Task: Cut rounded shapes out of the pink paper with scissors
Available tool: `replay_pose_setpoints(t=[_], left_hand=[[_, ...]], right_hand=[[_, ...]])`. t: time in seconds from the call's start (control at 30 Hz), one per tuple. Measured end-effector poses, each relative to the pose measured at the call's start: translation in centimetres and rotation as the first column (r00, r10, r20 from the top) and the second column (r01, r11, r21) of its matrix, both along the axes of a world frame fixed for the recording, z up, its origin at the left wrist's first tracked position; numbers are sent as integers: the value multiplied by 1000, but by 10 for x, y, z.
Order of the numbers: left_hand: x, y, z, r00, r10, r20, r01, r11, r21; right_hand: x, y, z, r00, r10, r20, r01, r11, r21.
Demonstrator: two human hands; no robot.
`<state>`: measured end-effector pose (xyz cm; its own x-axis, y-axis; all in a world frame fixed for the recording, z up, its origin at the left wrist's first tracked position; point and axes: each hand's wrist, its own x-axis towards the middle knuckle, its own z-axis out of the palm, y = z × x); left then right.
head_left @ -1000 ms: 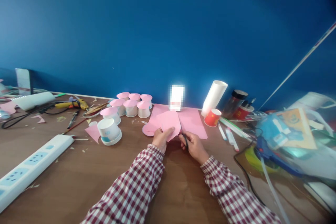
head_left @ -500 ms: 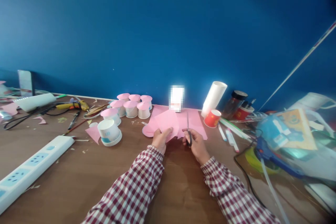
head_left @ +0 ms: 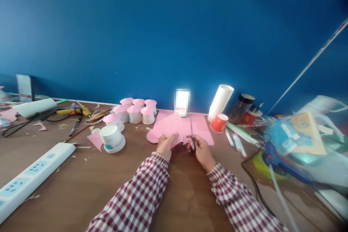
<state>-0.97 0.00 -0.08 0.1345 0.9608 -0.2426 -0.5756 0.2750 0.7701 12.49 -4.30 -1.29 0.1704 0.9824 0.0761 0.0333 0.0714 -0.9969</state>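
My left hand (head_left: 165, 145) pinches the near edge of a pink paper sheet (head_left: 174, 126) that lies over more pink paper on the wooden table (head_left: 81, 185). My right hand (head_left: 200, 149) is closed around the black handles of a pair of scissors (head_left: 191, 135), whose blades point away from me over the pink paper. Both sleeves are red and white check. The two hands are a short gap apart.
Several upturned white cups with pink discs (head_left: 136, 110) stand at the back left, one white cup (head_left: 111, 138) nearer. A white power strip (head_left: 29, 175) lies at the left. A red cup (head_left: 219, 122), a white roll (head_left: 220, 102), markers (head_left: 237, 138) and a cluttered bag (head_left: 299, 145) sit to the right.
The scissors swung from low beside the paper's edge to blades pointing up and away over the sheet. The paper in my left hand dropped flatter onto the table.
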Motion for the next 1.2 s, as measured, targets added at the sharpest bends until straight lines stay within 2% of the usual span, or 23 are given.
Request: replay_pose_setpoints(t=[0.37, 0.53, 0.63, 0.97, 1.2], left_hand=[[-1, -1, -1, 1000, -3, 22, 2, 999, 53], [-3, 1, -2, 996, 41, 81, -43, 999, 26], [-4, 3, -3, 994, 30, 104, -32, 999, 24], [-6, 8, -1, 997, 9, 83, -5, 999, -49], [-4, 12, -4, 993, 47, 108, -38, 996, -83]], right_hand=[[0, 1, -1, 999, 23, 24, -23, 1000, 5], [0, 1, -3, 1000, 27, -10, -27, 1000, -11], [-1, 2, -3, 999, 29, -18, -29, 1000, -5], [-5, 1, -1, 997, 53, -61, -55, 998, -23], [-4, 3, -4, 995, 93, -34, -94, 995, -27]])
